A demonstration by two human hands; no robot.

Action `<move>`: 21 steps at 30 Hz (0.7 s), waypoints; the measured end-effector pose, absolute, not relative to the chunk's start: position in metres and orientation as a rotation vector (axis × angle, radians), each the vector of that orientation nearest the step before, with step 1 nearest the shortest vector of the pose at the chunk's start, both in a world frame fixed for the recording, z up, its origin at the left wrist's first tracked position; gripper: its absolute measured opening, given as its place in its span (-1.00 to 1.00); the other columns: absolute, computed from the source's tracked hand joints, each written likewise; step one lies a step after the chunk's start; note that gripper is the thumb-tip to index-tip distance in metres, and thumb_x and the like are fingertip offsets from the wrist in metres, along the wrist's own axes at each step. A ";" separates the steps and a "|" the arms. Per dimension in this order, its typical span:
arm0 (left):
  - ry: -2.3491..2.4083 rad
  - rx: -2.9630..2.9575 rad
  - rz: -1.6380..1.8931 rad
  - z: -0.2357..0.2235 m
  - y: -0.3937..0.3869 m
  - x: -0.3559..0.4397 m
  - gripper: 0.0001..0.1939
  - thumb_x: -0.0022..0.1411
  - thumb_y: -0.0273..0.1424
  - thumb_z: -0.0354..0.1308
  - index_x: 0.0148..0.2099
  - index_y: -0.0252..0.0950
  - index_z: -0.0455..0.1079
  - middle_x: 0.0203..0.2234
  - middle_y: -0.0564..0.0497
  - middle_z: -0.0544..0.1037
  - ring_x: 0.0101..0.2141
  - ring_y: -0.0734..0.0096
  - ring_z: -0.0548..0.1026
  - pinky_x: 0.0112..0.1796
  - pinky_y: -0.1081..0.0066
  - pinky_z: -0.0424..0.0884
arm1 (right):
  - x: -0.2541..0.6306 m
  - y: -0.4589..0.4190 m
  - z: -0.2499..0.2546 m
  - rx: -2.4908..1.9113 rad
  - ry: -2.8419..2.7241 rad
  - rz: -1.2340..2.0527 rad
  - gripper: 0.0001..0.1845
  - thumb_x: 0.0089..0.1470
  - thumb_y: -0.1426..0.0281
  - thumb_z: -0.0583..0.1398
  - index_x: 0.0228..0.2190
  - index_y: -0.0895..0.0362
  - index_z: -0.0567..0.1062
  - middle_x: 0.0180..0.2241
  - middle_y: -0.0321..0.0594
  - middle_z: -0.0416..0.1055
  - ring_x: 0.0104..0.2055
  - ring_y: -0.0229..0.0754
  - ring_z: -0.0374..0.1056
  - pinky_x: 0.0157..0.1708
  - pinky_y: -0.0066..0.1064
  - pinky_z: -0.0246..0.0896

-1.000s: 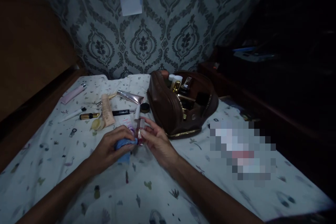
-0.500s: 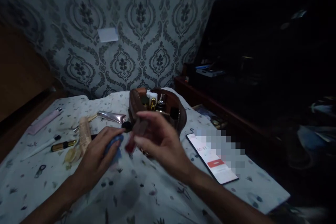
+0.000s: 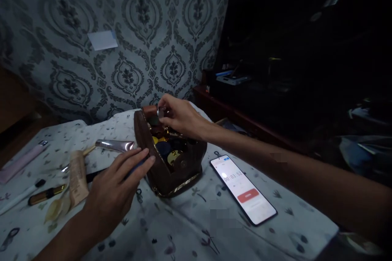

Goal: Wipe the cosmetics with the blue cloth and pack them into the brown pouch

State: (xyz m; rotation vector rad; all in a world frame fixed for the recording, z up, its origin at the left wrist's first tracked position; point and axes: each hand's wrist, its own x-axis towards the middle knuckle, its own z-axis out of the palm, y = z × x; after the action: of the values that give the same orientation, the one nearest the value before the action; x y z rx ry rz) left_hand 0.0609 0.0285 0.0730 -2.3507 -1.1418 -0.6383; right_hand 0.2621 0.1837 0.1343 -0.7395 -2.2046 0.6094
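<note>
Brown leather, the bag (image 3: 171,179) gapes open, its zipper teeth gleaming gold.

Now the bag (image 3: 171,181) sits with the left fingers (image 3: 148,155) at its left side, right fingers (image 3: 167,121) over its opening; small containers (image 3: 163,147), apparently, inside; tubes (image 3: 78,177), brush (image 3: 23,196) left of the left fingers; phone (image 3: 245,193) right, nearer.

Brown bag (image 3: 177,175), pink tube (image 3: 23,161), grey damask-patterned wall (image 3: 171,16).

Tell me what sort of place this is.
Probably a bedroom or similar home room: damask-patterned wall, printed cloth spread under cosmetics, and a brown toiletry bag.
</note>
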 end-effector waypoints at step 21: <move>-1.122 -2.343 -0.687 0.070 0.030 0.063 -0.49 0.31 -0.68 -0.04 0.26 -0.32 0.29 0.12 -0.14 0.49 0.15 0.18 0.39 0.04 0.25 0.47 | 0.220 0.214 0.114 -0.955 -2.795 -0.334 -0.71 0.13 0.59 0.12 -0.14 0.26 0.54 -0.17 0.05 0.54 0.00 0.09 0.36 -0.09 -0.22 0.24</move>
State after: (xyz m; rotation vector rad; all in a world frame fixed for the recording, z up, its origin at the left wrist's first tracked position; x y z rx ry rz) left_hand 0.0630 0.0297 0.0696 -2.3433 -1.1224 -0.6869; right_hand 0.2198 0.2140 0.1145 -0.9547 -2.7950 -0.3335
